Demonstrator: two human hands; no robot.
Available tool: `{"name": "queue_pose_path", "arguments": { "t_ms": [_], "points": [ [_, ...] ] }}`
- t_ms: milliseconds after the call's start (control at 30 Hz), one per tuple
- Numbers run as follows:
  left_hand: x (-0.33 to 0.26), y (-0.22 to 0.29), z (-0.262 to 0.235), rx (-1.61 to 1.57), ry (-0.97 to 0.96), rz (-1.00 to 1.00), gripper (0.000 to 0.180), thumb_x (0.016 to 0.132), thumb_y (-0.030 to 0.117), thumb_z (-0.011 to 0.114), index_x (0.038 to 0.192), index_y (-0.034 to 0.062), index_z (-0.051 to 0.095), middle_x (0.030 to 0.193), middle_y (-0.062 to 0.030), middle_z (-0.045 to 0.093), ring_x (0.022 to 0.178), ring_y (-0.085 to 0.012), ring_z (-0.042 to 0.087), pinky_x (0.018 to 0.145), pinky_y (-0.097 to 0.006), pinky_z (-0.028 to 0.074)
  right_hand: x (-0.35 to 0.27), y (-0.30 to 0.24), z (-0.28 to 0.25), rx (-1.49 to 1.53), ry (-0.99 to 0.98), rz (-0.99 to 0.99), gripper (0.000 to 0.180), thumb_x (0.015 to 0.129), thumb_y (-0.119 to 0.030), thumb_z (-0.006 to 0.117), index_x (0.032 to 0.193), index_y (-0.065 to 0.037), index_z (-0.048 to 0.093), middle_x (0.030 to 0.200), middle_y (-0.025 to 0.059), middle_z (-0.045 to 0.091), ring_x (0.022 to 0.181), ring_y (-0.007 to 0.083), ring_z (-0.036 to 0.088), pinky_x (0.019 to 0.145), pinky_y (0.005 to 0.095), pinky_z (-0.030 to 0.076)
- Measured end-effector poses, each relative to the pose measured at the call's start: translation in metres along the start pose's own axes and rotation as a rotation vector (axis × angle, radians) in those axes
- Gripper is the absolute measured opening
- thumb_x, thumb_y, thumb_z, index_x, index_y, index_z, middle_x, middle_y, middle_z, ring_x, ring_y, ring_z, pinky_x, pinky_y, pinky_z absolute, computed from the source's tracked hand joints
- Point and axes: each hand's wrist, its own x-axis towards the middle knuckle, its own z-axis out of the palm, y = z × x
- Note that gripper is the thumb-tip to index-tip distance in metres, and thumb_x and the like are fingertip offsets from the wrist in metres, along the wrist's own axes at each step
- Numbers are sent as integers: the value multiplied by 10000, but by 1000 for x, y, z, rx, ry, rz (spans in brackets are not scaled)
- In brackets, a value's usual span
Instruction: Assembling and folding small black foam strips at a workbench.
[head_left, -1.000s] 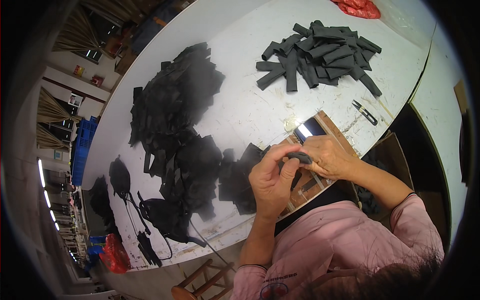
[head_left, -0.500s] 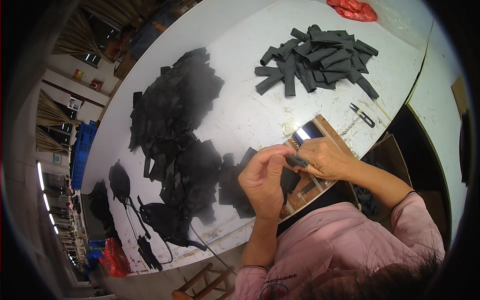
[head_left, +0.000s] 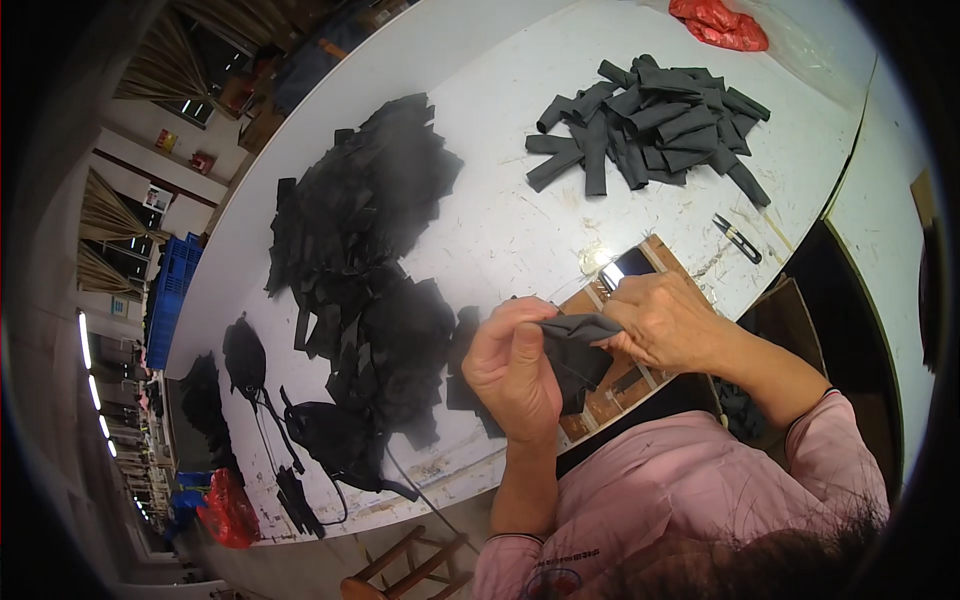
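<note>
Between my two hands a dark grey fabric piece is stretched out, folded like a tube. My left hand pinches its left end between thumb and fingers. The fingers of my right hand are closed on its right end. Below it, near the table edge, lie a wooden board with a shiny dark plate and more black fabric. To the left spreads a large heap of flat black fabric pieces. Farther off lies a pile of rolled grey fabric tubes.
Black thread snips lie right of the board. A red plastic bag sits at the far edge. Black strapped pouches lie at the left, near another red bag. A wooden stool stands below the table.
My hands have moved apart, and the fabric piece, bunched small before, now stretches between them. The whole view has shifted slightly.
</note>
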Motion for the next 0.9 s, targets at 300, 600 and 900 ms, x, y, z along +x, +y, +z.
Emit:
{"name": "queue_pose_path", "arguments": {
  "t_ms": [300,600,900],
  "points": [
    [-2,4,1,242,-183,-84,114,828,1,607,925,-60,609,913,-113,609,844,-155,556,778,-267,435,-9,17,33,136,93,16,330,820,-352,597,743,-33,559,618,124,534,611,317,550,538,397,422],
    [3,5,-10,203,-123,2,105,817,29,623,877,-57,631,872,-130,637,843,-196,579,786,-292,442,3,5,9,4,106,-60,350,822,-375,586,746,-34,560,641,124,546,614,313,563,535,389,430],
    [1,3,-8,322,-196,-2,95,826,33,614,860,-55,628,865,-128,637,833,-195,574,773,-291,437,-5,12,27,48,107,2,354,824,-364,592,693,-38,547,572,109,524,573,303,559,511,388,425]
  ]
}}
